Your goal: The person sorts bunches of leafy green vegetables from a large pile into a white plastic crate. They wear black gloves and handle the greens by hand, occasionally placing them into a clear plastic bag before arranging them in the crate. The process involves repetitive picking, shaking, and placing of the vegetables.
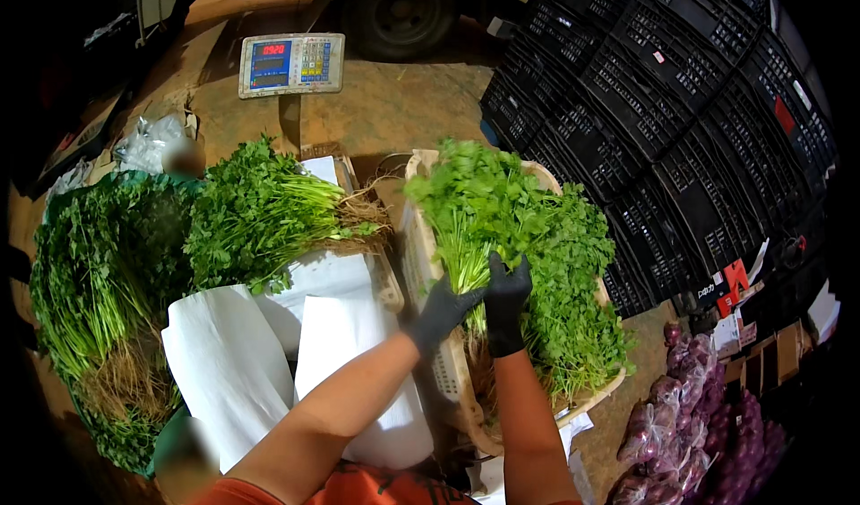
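Note:
My left hand (pixel 439 312), in a dark glove, is closed around the lower stalks of a bunch of leafy greens (pixel 468 205) that looks like coriander or thin celery. On its right side my right hand (pixel 506 303), also gloved, grips the same stalks. The leaves point away from me and are slightly blurred; roots hang below my hands. Under and beside the bunch is a cream plastic basket (pixel 445 371), its right part filled with more leafy greens (pixel 573 290). To the left, a loose pile of rooted greens (pixel 269 209) lies on a scale with white paper (pixel 349 335).
The scale's display (pixel 291 64) stands on a post behind the pile. Far left, more greens (pixel 98 308) fill a green-lined container. Black crates (pixel 663 120) are stacked high at right, with bagged purple-red produce (pixel 667 406) below. A vehicle wheel (pixel 400 12) is at the back.

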Action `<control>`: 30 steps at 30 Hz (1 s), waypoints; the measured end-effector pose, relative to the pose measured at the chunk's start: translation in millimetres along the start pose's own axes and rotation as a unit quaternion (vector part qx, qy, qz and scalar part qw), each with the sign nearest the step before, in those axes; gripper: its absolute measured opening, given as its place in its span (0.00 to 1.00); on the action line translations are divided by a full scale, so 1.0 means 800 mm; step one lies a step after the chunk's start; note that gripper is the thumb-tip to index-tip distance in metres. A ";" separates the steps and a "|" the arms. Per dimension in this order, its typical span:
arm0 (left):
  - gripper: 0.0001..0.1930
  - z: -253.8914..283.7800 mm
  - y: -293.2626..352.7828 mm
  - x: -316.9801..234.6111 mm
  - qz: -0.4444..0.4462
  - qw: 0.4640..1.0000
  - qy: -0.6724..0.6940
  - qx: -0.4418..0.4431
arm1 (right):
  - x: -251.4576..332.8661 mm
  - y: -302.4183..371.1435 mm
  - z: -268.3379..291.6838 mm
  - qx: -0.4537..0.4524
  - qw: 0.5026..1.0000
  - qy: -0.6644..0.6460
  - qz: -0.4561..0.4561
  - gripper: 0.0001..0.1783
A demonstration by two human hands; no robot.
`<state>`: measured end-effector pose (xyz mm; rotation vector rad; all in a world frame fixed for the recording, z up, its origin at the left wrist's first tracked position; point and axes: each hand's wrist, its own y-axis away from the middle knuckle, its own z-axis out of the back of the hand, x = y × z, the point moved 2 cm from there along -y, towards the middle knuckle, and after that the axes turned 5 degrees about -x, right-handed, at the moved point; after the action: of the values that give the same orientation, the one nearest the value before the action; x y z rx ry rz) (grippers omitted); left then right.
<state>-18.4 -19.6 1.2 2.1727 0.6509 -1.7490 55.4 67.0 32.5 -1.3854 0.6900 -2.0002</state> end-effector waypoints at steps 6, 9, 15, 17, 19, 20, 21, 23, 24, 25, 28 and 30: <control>0.24 -0.003 -0.001 0.004 0.197 0.961 0.191 0.030 | -0.038 0.049 0.006 -0.058 0.940 -0.227 -0.248 0.18; 0.19 0.007 0.002 0.018 0.051 0.995 0.079 0.022 | 0.011 0.039 0.020 0.157 0.895 -0.198 -0.367 0.18; 0.19 0.019 -0.031 0.136 -0.011 0.996 0.086 0.027 | -0.003 0.067 0.002 0.244 0.961 -0.126 -0.018 0.18; 0.21 0.006 -0.023 0.096 0.102 0.988 0.114 0.009 | -0.035 0.079 0.007 0.313 0.917 -0.213 -0.129 0.20; 0.23 0.018 -0.023 0.073 0.186 0.944 0.272 -0.010 | -0.005 0.092 0.013 0.337 0.817 -0.374 -0.281 0.21; 0.25 0.026 -0.030 0.077 0.187 0.889 0.418 -0.004 | 0.018 0.100 0.020 0.322 0.729 -0.481 -0.365 0.21; 0.26 0.030 -0.033 0.069 0.187 0.886 0.424 -0.016 | 0.019 0.100 0.028 0.338 0.877 -0.277 -0.197 0.21; 0.29 0.031 -0.031 0.029 0.185 0.935 0.297 -0.053 | -0.006 0.080 0.072 0.274 0.950 -0.094 -0.118 0.19; 0.30 0.031 -0.026 0.011 0.180 0.968 0.159 -0.074 | -0.029 0.056 0.109 0.236 0.938 -0.171 -0.185 0.18; 0.30 0.041 -0.029 0.024 0.157 0.983 0.053 -0.076 | -0.049 0.034 0.140 0.195 0.917 -0.248 -0.243 0.17; 0.27 0.025 -0.016 0.007 0.053 0.991 0.085 -0.088 | -0.055 0.003 0.176 0.207 0.889 0.394 -0.111 0.18; 0.27 0.019 -0.016 0.009 0.001 0.996 -0.011 -0.093 | -0.057 0.025 0.160 0.166 0.966 0.166 -0.108 0.21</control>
<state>-36.9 -14.5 -8.3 2.0259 0.7723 -1.6373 192.1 76.4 30.3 -0.9725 0.3267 -2.4202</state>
